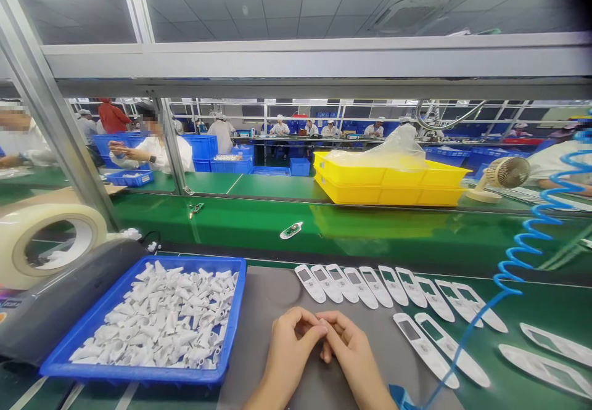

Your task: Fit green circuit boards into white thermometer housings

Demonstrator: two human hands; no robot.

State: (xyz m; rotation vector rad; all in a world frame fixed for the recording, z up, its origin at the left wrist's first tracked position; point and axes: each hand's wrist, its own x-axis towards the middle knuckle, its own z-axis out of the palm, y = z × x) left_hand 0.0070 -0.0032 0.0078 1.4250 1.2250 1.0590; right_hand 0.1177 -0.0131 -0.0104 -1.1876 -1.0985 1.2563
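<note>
My left hand (289,345) and my right hand (352,354) meet over a grey mat (263,299) at the bench's front edge. Their fingertips are pinched together around something small and whitish that I cannot make out. To the left stands a blue tray (139,370) filled with several small white plastic parts (169,317). Beyond my hands lies a row of several white elongated covers (370,283) with small windows. More covers (428,348) lie to the right of my right hand.
A tape dispenser with a large roll (50,240) sits at the far left. A green conveyor (370,228) carries a small circuit board (291,231). Stacked yellow trays (388,182), a small fan (502,176) and a blue coiled hose (522,253) are on the right. Other workers sit beyond.
</note>
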